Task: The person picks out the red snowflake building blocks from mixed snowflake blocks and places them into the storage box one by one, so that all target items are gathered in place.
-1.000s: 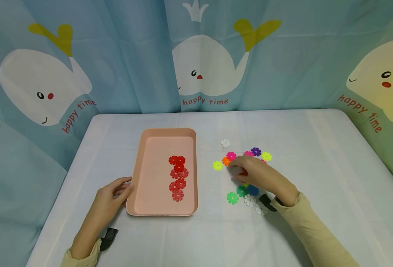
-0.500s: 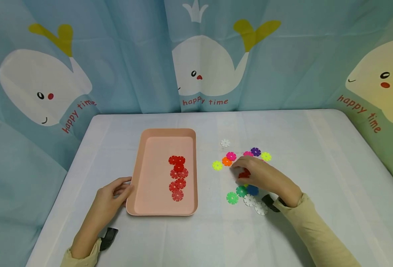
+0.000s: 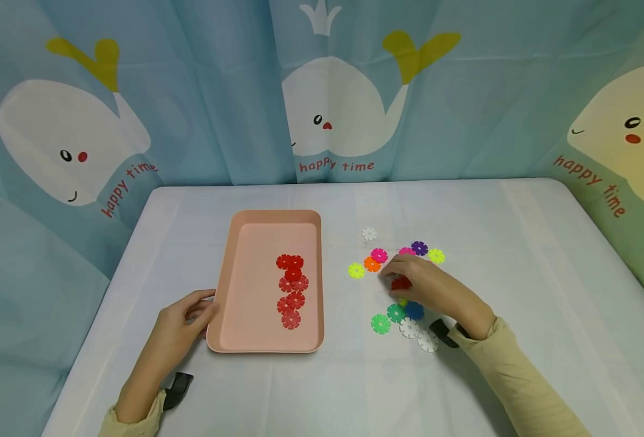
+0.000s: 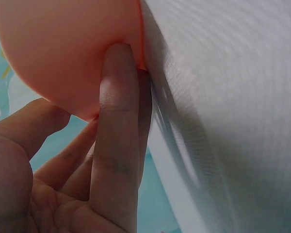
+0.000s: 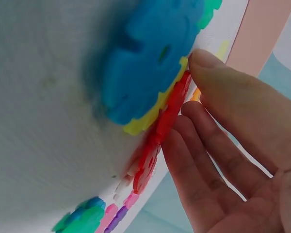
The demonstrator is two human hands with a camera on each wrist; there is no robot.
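My left hand holds the near left side of a pink tray. In the left wrist view its thumb reaches the rim while a long finger lies along the outer wall. Overlapping red snowflake discs form a column in the tray's right half. Over the loose discs to the right, my right hand has its thumb and fingertips at opposite edges of a red snowflake disc. A second red disc shows beside it. A blue disc and a yellow disc sit close by.
Around the right hand lie an orange disc, a yellow disc, a purple disc, a green disc and a white disc. The white-covered table meets a whale-print curtain behind.
My right hand has shifted slightly right, baring more of the orange disc, and the red under its fingers shows differently. My left hand and the tray stay put.
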